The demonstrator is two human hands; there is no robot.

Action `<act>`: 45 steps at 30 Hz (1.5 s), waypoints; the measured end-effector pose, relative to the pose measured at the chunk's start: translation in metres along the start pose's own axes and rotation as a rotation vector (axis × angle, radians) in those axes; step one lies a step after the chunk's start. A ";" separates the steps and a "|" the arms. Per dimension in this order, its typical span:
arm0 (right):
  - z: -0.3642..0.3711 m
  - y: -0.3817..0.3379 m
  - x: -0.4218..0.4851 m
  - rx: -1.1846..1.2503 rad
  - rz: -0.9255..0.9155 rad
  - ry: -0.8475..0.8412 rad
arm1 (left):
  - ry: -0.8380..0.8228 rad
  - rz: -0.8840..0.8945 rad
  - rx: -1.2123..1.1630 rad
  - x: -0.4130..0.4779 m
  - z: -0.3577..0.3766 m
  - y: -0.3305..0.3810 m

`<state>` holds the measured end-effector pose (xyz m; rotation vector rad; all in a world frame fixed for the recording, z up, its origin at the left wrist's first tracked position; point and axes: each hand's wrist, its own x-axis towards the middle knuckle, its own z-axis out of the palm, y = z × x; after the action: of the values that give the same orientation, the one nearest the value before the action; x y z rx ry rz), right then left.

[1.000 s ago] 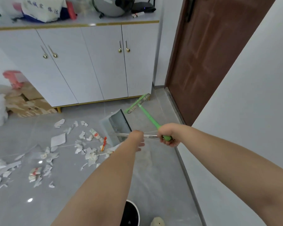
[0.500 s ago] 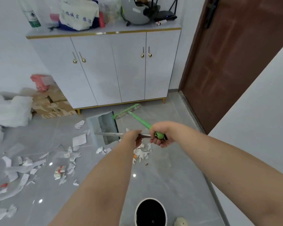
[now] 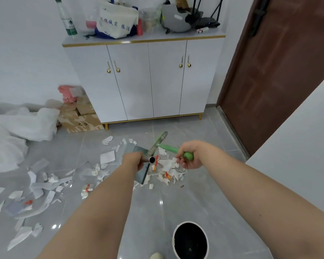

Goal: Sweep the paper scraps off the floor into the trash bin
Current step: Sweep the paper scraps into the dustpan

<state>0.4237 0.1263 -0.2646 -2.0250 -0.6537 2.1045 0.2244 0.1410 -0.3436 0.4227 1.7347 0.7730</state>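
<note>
On the grey floor (image 3: 204,199) in front of the white cupboard (image 3: 148,81), paper scraps (image 3: 169,170) lie all over. One heap sits just under the hands, and more bits are spread out to the left. The left hand (image 3: 134,161) has its fingers curled tight round the metal handle of the grey dustpan (image 3: 133,148). The right hand (image 3: 189,156) has its fingers wrapped round the end of the green broom (image 3: 166,148). The broom's head is on the floor past the heap, near the cupboard. The dustpan is beside the heap, on its left. The trash bin (image 3: 176,248) stands close to the person, at the bottom, well apart from the heap. It is white outside and dark inside. A brown door (image 3: 279,71) is on the right.
</note>
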 end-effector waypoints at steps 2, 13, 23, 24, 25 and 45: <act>0.004 0.004 -0.003 0.009 -0.026 -0.001 | 0.011 -0.012 -0.133 -0.006 -0.008 -0.009; 0.065 0.058 -0.011 0.286 -0.146 -0.058 | 0.043 -0.150 -0.510 -0.051 -0.033 -0.065; 0.150 0.077 -0.013 -0.158 -0.116 0.081 | -0.017 -0.044 -0.477 -0.077 -0.159 -0.079; 0.165 0.075 -0.015 -0.209 -0.137 0.114 | -0.029 -0.016 -0.444 -0.079 -0.177 -0.078; 0.179 0.073 -0.017 -0.246 -0.148 0.144 | -0.040 0.011 -0.415 -0.083 -0.196 -0.075; 0.521 0.008 0.024 -0.127 -0.154 0.179 | 0.368 0.464 0.563 -0.010 -0.484 -0.023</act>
<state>-0.0871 0.0222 -0.2929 -2.1217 -0.9002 1.8139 -0.2286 -0.0182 -0.2799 1.1541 2.2363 0.7003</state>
